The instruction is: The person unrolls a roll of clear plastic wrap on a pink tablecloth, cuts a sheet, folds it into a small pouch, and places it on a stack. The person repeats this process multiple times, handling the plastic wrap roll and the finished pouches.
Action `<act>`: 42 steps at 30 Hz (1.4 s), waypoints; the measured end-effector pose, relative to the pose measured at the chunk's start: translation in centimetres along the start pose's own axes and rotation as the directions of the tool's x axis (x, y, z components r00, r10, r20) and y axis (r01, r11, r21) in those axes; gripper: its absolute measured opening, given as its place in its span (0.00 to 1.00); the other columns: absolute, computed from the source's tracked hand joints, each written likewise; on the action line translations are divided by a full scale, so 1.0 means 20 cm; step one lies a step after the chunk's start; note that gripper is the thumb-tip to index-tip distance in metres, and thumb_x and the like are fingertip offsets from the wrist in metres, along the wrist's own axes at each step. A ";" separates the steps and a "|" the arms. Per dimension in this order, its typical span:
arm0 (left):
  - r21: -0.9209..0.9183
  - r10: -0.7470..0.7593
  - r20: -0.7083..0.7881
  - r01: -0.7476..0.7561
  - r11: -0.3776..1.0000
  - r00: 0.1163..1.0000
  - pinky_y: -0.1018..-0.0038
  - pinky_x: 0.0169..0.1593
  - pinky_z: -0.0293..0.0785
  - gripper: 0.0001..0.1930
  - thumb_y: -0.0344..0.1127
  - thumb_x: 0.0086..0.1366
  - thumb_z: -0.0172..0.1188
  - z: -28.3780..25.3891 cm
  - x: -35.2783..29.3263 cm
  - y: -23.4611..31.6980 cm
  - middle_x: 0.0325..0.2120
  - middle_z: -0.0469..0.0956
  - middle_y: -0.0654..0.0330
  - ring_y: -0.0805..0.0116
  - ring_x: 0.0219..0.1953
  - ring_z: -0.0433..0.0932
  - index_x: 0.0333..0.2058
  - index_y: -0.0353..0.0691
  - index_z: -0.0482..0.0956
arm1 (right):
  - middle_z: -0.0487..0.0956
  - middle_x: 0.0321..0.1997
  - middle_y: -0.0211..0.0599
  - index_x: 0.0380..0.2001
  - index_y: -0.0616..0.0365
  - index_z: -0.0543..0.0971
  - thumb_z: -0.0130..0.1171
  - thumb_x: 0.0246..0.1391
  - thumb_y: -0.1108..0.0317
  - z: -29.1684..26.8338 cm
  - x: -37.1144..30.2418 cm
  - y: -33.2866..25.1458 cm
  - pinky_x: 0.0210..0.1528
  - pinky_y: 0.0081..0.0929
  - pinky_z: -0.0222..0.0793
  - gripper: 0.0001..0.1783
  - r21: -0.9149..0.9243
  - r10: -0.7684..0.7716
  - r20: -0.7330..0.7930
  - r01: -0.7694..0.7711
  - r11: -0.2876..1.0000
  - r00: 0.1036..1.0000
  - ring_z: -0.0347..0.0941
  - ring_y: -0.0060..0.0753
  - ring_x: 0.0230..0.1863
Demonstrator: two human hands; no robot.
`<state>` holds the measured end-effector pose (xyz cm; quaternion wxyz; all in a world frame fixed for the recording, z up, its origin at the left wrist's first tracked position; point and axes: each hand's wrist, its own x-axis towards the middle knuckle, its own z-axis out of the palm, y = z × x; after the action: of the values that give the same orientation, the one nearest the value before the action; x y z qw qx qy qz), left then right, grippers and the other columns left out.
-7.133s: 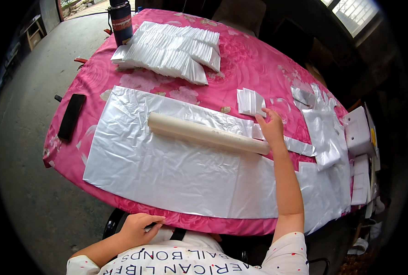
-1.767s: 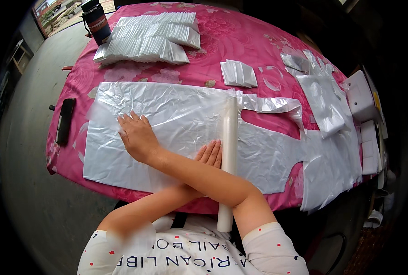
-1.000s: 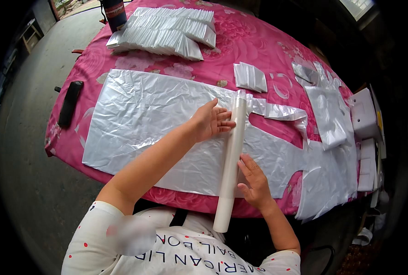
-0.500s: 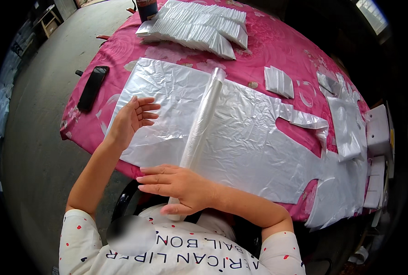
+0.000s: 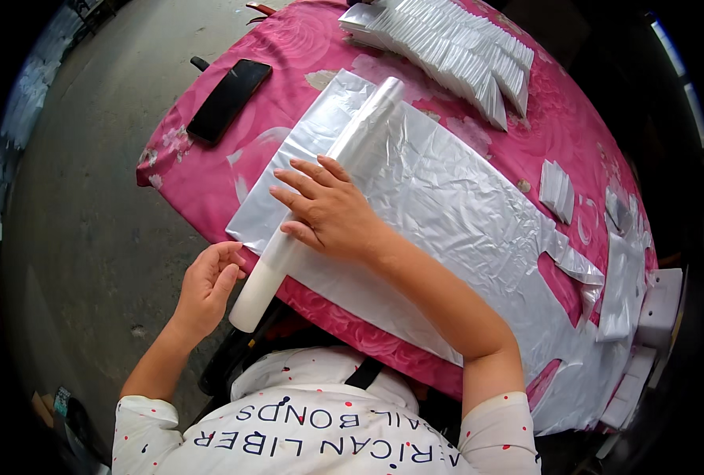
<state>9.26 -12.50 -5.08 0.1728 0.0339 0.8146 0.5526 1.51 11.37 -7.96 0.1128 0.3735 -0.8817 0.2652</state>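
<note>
A wide sheet of silvery-white plastic bags lies over the table, handle cutouts toward the right. Across its left part rests a long roll of the same film, its near end sticking out past the table edge. My right hand lies on the middle of the roll, palm down and fingers spread. Beside the roll's near end, my left hand has its fingers curled, with thumb and forefinger closed at the sheet's near left corner. The pinch itself is partly hidden.
A black phone lies on the pink flowered tablecloth at the left. Folded white plastic bags fill the far side, with a small stack nearer. White boxes stand at the right edge.
The view has shifted. The roll has moved left over the sheet. My right hand slid from the roll's near end to its middle; my left hand came down to the sheet's near corner and closed.
</note>
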 end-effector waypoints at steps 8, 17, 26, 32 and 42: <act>0.368 0.003 -0.021 0.005 0.930 1.000 0.70 0.41 0.71 0.37 0.31 0.42 0.69 0.12 -0.01 0.07 0.38 0.72 0.53 0.62 0.37 0.75 0.51 0.34 0.61 | 0.50 0.65 0.52 0.61 0.58 0.56 0.54 0.48 0.61 0.22 0.17 -0.11 0.67 0.45 0.34 0.37 0.106 0.458 -0.356 -0.452 0.886 0.814 0.40 0.51 0.68; -0.583 0.162 0.804 0.703 0.408 0.573 0.71 0.35 0.78 0.44 0.47 0.43 0.68 0.30 0.00 0.16 0.37 0.76 0.46 0.63 0.34 0.79 0.54 0.26 0.60 | 0.72 0.35 0.35 0.56 0.60 0.56 0.61 0.45 0.63 -0.31 -0.12 -0.24 0.42 0.29 0.72 0.37 0.884 0.769 0.048 0.331 -0.330 0.638 0.71 0.26 0.35; -0.174 0.055 0.530 0.045 0.984 0.846 0.76 0.42 0.67 0.27 0.52 0.63 0.50 0.69 -0.01 0.33 0.34 0.72 0.60 0.75 0.37 0.69 0.50 0.33 0.65 | 0.72 0.36 0.37 0.47 0.63 0.60 0.62 0.46 0.69 -0.33 -0.51 -0.37 0.39 0.28 0.70 0.28 0.995 0.936 -0.087 -0.019 0.099 0.341 0.72 0.26 0.34; -0.153 -0.221 0.809 0.558 0.815 0.544 0.78 0.21 0.68 0.32 0.61 0.49 0.61 0.68 0.01 0.25 0.22 0.71 0.61 0.73 0.21 0.72 0.39 0.35 0.71 | 0.73 0.39 0.39 0.44 0.66 0.63 0.65 0.46 0.65 -0.30 -0.74 -0.23 0.43 0.28 0.67 0.27 0.999 0.972 0.026 0.017 -0.031 0.235 0.71 0.26 0.38; -0.115 -0.217 0.947 0.878 0.464 0.238 0.76 0.22 0.64 0.33 0.58 0.45 0.64 0.50 -0.12 -0.06 0.18 0.70 0.61 0.72 0.18 0.68 0.39 0.33 0.72 | 0.76 0.34 0.32 0.40 0.61 0.75 0.61 0.49 0.59 -0.67 -1.13 0.14 0.36 0.17 0.65 0.19 0.873 0.982 -0.025 -0.475 0.113 0.186 0.68 0.18 0.32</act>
<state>14.84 -4.74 -8.83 0.7395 -0.0848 0.3162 0.5882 15.19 33.83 -6.85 0.0799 -0.2757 -0.6541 0.6998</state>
